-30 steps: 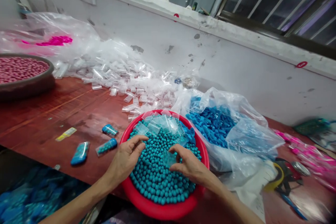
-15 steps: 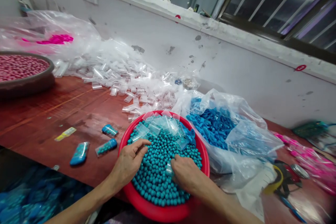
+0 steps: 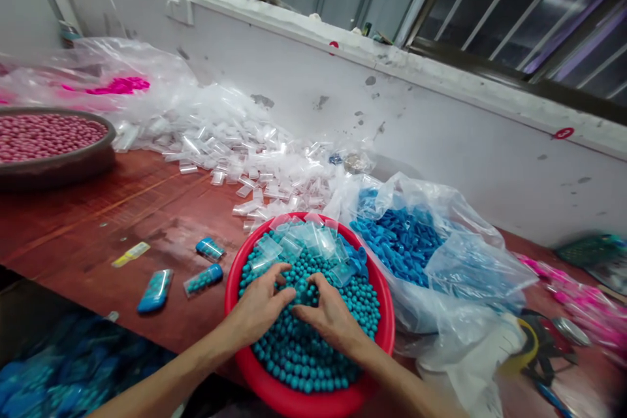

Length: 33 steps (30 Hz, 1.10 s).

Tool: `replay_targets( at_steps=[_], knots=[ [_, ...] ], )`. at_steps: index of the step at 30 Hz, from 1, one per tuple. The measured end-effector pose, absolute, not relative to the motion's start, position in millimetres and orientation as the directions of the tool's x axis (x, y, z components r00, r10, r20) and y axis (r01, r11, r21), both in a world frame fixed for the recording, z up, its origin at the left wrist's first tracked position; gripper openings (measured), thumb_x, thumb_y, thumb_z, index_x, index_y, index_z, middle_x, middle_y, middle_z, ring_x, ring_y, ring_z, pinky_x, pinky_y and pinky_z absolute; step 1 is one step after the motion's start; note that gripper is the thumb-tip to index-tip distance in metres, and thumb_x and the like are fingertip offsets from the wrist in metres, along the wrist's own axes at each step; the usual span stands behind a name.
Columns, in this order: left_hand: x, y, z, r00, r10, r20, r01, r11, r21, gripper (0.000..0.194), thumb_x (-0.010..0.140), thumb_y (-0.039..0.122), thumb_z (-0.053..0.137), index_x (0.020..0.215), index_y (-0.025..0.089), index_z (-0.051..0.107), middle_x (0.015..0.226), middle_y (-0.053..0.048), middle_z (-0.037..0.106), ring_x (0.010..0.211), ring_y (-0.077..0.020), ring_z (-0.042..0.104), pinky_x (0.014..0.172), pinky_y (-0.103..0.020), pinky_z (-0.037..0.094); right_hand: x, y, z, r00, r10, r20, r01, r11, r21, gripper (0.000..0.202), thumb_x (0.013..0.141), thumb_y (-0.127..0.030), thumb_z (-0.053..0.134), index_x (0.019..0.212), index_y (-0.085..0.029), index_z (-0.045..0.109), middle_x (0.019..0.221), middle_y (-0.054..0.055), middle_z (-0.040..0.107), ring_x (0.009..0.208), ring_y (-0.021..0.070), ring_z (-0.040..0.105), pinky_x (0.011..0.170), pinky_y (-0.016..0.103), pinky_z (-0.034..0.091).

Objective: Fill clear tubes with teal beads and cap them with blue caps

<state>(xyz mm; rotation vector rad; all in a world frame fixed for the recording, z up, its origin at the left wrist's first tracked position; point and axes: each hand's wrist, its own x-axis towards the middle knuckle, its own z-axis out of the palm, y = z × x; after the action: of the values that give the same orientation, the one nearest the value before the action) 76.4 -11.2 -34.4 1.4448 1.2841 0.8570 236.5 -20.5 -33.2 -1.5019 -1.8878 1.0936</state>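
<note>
A red basin [image 3: 386,333] holds a heap of teal beads [image 3: 313,366], with several clear plastic sleeves [image 3: 298,241] lying on its far side. Over the beads, my left hand [image 3: 264,304] is open, its curved fingers and thumb apart and nothing visibly held. Facing it, my right hand [image 3: 330,313] has thumb and forefinger curled round what looks like a clear plastic sleeve with teal beads; its outline is hard to make out against the heap. Three small bead-filled packs with blue caps, one of them a flat pack [image 3: 155,290], lie left of the basin.
Loose clear sleeves [image 3: 264,170] pile up against the wall. A plastic bag of blue caps [image 3: 401,235] is right of the basin. A brown tub of pink beads [image 3: 49,137] stands far left. Yellow tape [image 3: 526,346] and pink pieces [image 3: 582,300] lie right.
My right hand has turned and moved up and left, closer to my left hand. The left hand has shifted slightly right, its fingers still apart. The view has shifted slightly.
</note>
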Motion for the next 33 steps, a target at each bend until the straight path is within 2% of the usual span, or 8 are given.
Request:
replay_targets(
  at_steps=[6,9,14,16,19,26,29,33],
  knots=[
    [109.0,-13.0,-36.7,0.33,0.914,-0.237,0.087,0.221,0.971,0.024,0.073,0.03,0.044,0.091,0.015,0.048,0.065,0.004,0.047,0.053,-0.0098,0.048,0.041,-0.018,0.038,236.6,-26.5,-42.6,-0.211,0.965,-0.157,0.231,-0.106,-0.967,0.032,0.073,-0.024,0.053,0.102,-0.02,0.039,0.073,-0.005,0.049,0.047,0.0076,0.048,0.041,0.018,0.037],
    [108.1,-12.0,-34.5,0.394,0.88,-0.264,0.107,0.241,0.965,0.019,0.073,0.032,0.046,0.081,0.015,0.047,0.057,0.007,0.043,0.043,-0.0057,0.041,0.036,-0.015,0.031,245.3,-26.7,-38.8,-0.285,0.953,-0.108,0.259,-0.032,-0.965,0.042,0.075,-0.024,0.054,0.114,-0.024,0.04,0.078,-0.004,0.052,0.047,0.007,0.049,0.041,0.017,0.039],
    [96.3,-10.6,-33.5,0.594,0.71,-0.378,0.096,0.404,0.91,0.029,0.071,0.043,0.051,0.08,0.016,0.044,0.061,0.003,0.053,0.04,-0.0056,0.045,0.034,-0.015,0.03,267.1,-28.8,-37.5,-0.369,0.922,-0.12,0.378,0.031,-0.925,0.018,0.08,-0.022,0.047,0.097,-0.022,0.054,0.067,-0.004,0.054,0.048,0.0087,0.051,0.045,0.018,0.04],
    [94.7,-11.4,-34.5,0.611,0.665,-0.429,0.085,0.484,0.871,0.034,0.071,0.047,0.051,0.082,0.017,0.042,0.06,0.002,0.055,0.042,-0.0077,0.05,0.035,-0.015,0.032,274.7,-32.2,-35.3,-0.409,0.912,-0.043,0.535,0.201,-0.821,0.013,0.082,-0.02,0.045,0.081,-0.02,0.058,0.066,-0.003,0.055,0.056,0.01,0.054,0.053,0.019,0.041],
    [95.3,-12.1,-36.4,0.575,0.691,-0.438,0.074,0.49,0.869,0.036,0.069,0.048,0.053,0.084,0.017,0.041,0.058,0.005,0.053,0.041,-0.0074,0.049,0.034,-0.014,0.03,285.0,-34.3,-21.6,-0.532,0.847,-0.004,0.737,0.461,-0.495,0.016,0.082,-0.016,0.046,0.075,-0.02,0.059,0.075,-0.001,0.056,0.069,0.0116,0.055,0.06,0.02,0.039],
    [95.3,-10.9,-36.4,0.52,0.735,-0.435,0.059,0.477,0.877,0.036,0.07,0.044,0.054,0.09,0.017,0.042,0.062,0.003,0.056,0.041,-0.0071,0.05,0.033,-0.013,0.029,296.4,2.9,-6.2,-0.315,0.949,-0.009,0.945,0.314,0.093,0.02,0.083,-0.014,0.042,0.097,-0.023,0.054,0.095,0.006,0.056,0.079,0.0192,0.055,0.052,0.022,0.038],
    [95.2,-10.9,-37.5,0.522,0.732,-0.438,0.055,0.483,0.874,0.04,0.071,0.045,0.053,0.098,0.018,0.04,0.063,0.003,0.055,0.04,-0.0075,0.05,0.032,-0.013,0.03,280.1,12.1,-18.6,-0.305,0.952,0.004,0.949,0.304,0.081,0.022,0.084,-0.01,0.037,0.093,-0.021,0.054,0.091,0.006,0.057,0.074,0.0176,0.056,0.053,0.023,0.04],
    [95.8,-10.9,-42.1,0.57,0.708,-0.418,0.052,0.476,0.878,0.04,0.07,0.043,0.055,0.097,0.019,0.04,0.063,0.005,0.052,0.041,-0.0074,0.05,0.032,-0.013,0.033,253.9,7.6,-23.1,-0.352,0.93,0.106,0.923,0.363,-0.13,0.04,0.081,-0.006,0.035,0.119,-0.018,0.042,0.105,0.009,0.053,0.08,0.017,0.057,0.061,0.025,0.046]
  ],
)
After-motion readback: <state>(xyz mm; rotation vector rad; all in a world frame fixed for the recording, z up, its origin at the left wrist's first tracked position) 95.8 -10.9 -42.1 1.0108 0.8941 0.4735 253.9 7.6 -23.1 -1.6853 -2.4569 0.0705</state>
